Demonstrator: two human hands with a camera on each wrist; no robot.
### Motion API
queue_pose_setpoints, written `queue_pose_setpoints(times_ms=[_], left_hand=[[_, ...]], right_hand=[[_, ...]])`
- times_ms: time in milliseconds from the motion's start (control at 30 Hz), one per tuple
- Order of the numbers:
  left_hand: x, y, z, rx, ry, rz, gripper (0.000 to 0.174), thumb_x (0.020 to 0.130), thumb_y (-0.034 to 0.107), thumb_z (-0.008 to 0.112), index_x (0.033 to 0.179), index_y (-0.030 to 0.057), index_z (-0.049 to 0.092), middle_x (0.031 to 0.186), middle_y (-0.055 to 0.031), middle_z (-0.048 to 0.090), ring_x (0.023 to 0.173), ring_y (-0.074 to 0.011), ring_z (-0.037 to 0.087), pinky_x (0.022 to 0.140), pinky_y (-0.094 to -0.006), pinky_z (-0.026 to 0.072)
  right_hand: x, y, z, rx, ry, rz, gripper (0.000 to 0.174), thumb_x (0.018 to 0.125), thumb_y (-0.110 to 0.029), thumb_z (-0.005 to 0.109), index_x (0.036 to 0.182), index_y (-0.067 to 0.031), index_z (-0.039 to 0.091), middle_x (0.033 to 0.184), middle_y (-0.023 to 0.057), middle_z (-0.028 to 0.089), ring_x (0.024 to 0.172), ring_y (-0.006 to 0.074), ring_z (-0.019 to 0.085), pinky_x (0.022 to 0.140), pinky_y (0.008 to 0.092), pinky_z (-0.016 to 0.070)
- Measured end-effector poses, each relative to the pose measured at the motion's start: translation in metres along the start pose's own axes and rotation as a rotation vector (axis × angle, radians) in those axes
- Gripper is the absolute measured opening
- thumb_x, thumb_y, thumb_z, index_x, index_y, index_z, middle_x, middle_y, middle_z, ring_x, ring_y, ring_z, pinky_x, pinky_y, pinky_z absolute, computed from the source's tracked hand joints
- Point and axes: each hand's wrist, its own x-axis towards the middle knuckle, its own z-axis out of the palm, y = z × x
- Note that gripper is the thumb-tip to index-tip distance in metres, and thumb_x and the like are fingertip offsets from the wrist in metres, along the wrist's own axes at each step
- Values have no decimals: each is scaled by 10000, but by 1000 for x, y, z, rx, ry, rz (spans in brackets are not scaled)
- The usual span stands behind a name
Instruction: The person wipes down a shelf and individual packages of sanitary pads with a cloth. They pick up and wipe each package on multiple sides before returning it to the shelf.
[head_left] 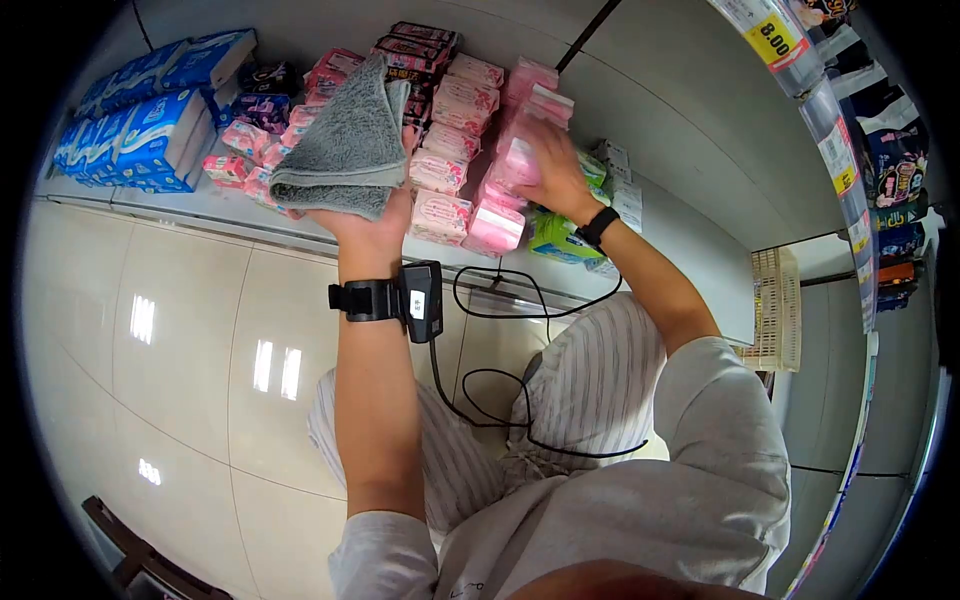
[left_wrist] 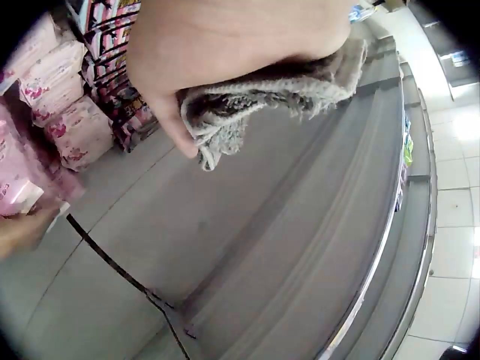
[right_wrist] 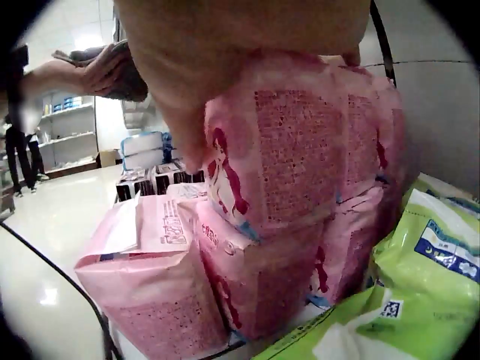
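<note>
On my left hand (head_left: pixel 375 228) lies a folded grey towel (head_left: pixel 340 150), raised in front of the shelf. The left wrist view shows the thumb bent over the fringed edge of the towel (left_wrist: pixel 262 97). My right hand (head_left: pixel 556 172) grips a pink sanitary pad pack (right_wrist: pixel 292 150) from above, thumb on one side and fingertips over the far side. That pack sits on top of other pink packs (right_wrist: pixel 262 277). A lone pink pack with a loose flap (right_wrist: pixel 154 292) stands beside the stack. Green packs (right_wrist: pixel 427 262) lie at its other side.
Blue packs (head_left: pixel 140 140) and more pink packs (head_left: pixel 440 215) line the low shelf (head_left: pixel 690 240). A cream basket (head_left: pixel 775 310) stands at the right. Black cable (head_left: pixel 500 425) loops across my lap. Price tags (head_left: pixel 780 40) edge the shelf at upper right.
</note>
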Motion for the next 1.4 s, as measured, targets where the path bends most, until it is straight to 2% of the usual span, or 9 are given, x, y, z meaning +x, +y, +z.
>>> queue_pose_setpoints(times_ms=[200, 467, 667, 733, 800, 900, 1033, 1100, 1400], left_hand=[[4, 2, -3, -35, -33, 30, 660, 908, 633, 434, 1331, 140, 554, 1352, -110, 563, 1241, -337, 523, 1063, -544, 416], [9, -3, -6, 22, -10, 9, 649, 932, 624, 374, 1309, 118, 529, 1347, -96, 544, 1213, -316, 527, 1043, -568, 418], [7, -6, 0, 15, 28, 23, 664, 929, 631, 374, 1314, 112, 525, 1347, -103, 546, 1215, -321, 525, 1039, -566, 422], [8, -4, -3, -6, 12, 32, 718, 911, 654, 393, 1355, 103, 511, 1356, -146, 544, 1229, -353, 520, 1049, -553, 432], [10, -2, -6, 0, 28, 34, 704, 916, 644, 392, 1352, 105, 516, 1356, -145, 545, 1231, -355, 518, 1051, -556, 430], [13, -4, -10, -6, 28, 27, 687, 922, 628, 396, 1346, 102, 522, 1357, -145, 547, 1234, -359, 517, 1052, -560, 429], [10, -4, -10, -15, 33, -8, 664, 917, 637, 399, 1301, 112, 535, 1341, -107, 544, 1210, -326, 519, 1031, -556, 429], [13, -2, -13, -2, 15, -2, 661, 923, 617, 408, 1320, 103, 529, 1350, -126, 545, 1222, -345, 517, 1044, -557, 427], [10, -5, -9, -5, 35, 13, 653, 931, 596, 419, 1340, 97, 521, 1360, -136, 546, 1242, -358, 513, 1053, -558, 425]], right_hand=[[-18, 8, 20, 69, 260, 353, 1133, 673, -336, 868, 1526, -96, 163, 1516, 223, 248, 1385, 362, 318, 1154, 445, 254], [-6, -4, 34, 1156, 242, 659, 993, 762, -194, 829, 1488, -19, 174, 1423, 143, 403, 1308, 265, 413, 1098, 365, 337], [-11, 21, 48, 1105, 323, 715, 877, 873, -290, 684, 1518, -22, 154, 1489, 160, 344, 1371, 259, 349, 1122, 366, 302], [9, 13, 28, 1244, 434, 691, 714, 905, -336, 590, 1488, -74, 271, 1491, 76, 363, 1339, 218, 384, 1106, 339, 312], [22, 21, 8, 1220, 467, 1105, 404, 934, -302, 579, 1293, -126, 516, 1286, 41, 549, 1210, 172, 500, 1057, 333, 377], [32, 69, 20, 1576, 315, 1070, 377, 934, -324, 599, 1262, -141, 569, 1213, 18, 588, 1120, 159, 556, 991, 326, 443], [42, 78, 43, 1505, 153, 952, 384, 926, -329, 620, 1266, -153, 587, 1216, 29, 592, 1066, 179, 591, 922, 352, 500], [49, 71, 36, 1332, 27, 1134, 407, 925, -320, 625, 1292, -150, 578, 1229, 47, 595, 1083, 192, 597, 912, 366, 518], [42, 70, 39, 1567, 29, 1127, 411, 875, -337, 676, 1242, -172, 592, 1197, 91, 594, 1062, 226, 603, 860, 411, 540]])
